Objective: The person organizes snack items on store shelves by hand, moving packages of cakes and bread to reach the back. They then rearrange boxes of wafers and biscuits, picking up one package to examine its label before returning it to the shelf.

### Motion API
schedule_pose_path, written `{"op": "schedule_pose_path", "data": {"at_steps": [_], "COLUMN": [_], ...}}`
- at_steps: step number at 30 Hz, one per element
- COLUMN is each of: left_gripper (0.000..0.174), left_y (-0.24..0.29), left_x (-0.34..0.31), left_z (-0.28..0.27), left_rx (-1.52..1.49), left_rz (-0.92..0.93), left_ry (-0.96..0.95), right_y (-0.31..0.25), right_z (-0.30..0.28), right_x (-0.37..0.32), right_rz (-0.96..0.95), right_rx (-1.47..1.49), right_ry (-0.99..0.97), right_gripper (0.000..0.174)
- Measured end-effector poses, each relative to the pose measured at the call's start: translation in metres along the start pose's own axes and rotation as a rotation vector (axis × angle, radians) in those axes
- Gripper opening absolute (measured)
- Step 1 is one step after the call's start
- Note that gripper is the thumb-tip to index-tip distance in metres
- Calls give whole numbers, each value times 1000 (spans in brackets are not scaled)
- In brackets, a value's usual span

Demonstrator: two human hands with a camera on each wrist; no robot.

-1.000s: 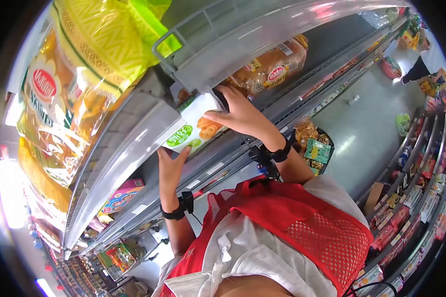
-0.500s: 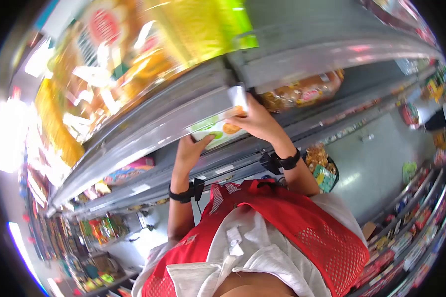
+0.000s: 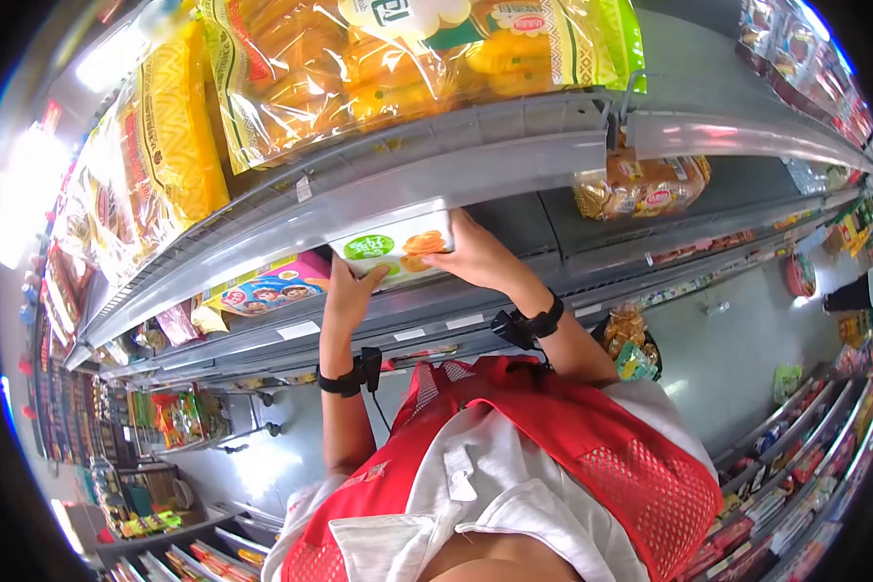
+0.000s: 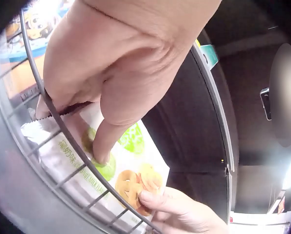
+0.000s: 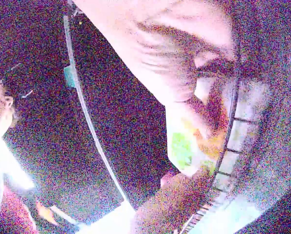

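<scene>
A white packet [image 3: 394, 246] with green lettering and pictured round biscuits lies level at the shelf, under the upper shelf's front edge. Its left end is gripped by my left hand [image 3: 348, 297], the thumb on the front. At the other end my right hand [image 3: 481, 254] holds it, thumb near the biscuit picture. In the left wrist view the left hand [image 4: 116, 63] pinches the packet [image 4: 131, 161] behind a wire rail, and the right hand's thumb presses its far corner. The right wrist view is grainy; the right hand [image 5: 170, 53] covers part of the packet [image 5: 182, 146].
Large yellow bread bags [image 3: 398, 68] stand on the upper shelf [image 3: 436, 179]. Left of the packet lies a pink and blue package [image 3: 272, 288]; to the right is a wrapped loaf [image 3: 650, 184]. A basket of snacks [image 3: 630, 349] stands below, near the right forearm.
The view has swung round, showing more of the yellow bags and the pink and blue package. Both hands keep hold of the packet, which now lies more level beside that package.
</scene>
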State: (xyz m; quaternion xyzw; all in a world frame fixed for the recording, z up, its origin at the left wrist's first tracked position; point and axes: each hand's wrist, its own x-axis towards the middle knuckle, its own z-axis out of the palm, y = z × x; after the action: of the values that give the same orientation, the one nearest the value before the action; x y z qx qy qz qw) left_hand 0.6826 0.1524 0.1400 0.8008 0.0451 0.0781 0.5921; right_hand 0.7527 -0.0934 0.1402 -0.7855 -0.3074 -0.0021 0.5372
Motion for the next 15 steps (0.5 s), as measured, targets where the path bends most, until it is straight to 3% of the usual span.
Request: {"op": "schedule_pose_path", "data": {"at_steps": [4, 6, 7, 8, 10, 12, 15], "left_gripper": [57, 69, 70, 78, 78, 78, 70], "left_y": [-43, -24, -29, -37, -20, -15, -16], "left_x": [0, -13, -16, -19, -37, -51, -64], "left_z": [-22, -18, -18, -20, -11, -9, -8], "left_rx": [279, 220, 308, 260, 395, 416, 454], "left_rz": [-24, 103, 250, 252, 276, 327, 439], "left_ry": [69, 31, 52, 54, 172, 194, 218], "right_y": [1, 0, 0, -1, -23, -23, -32], "right_z": [21, 21, 24, 28, 24, 38, 48], "right_x": [6, 3, 1, -5, -20, -36, -63], "right_rz": [-50, -39, -32, -22, 118, 25, 31], "right_rx": [-23, -24, -39, -51, -71, -268, -333], "right_ry": [57, 72, 136, 193, 212, 413, 521], "right_gripper": [79, 81, 83, 84, 85, 80, 75]}}
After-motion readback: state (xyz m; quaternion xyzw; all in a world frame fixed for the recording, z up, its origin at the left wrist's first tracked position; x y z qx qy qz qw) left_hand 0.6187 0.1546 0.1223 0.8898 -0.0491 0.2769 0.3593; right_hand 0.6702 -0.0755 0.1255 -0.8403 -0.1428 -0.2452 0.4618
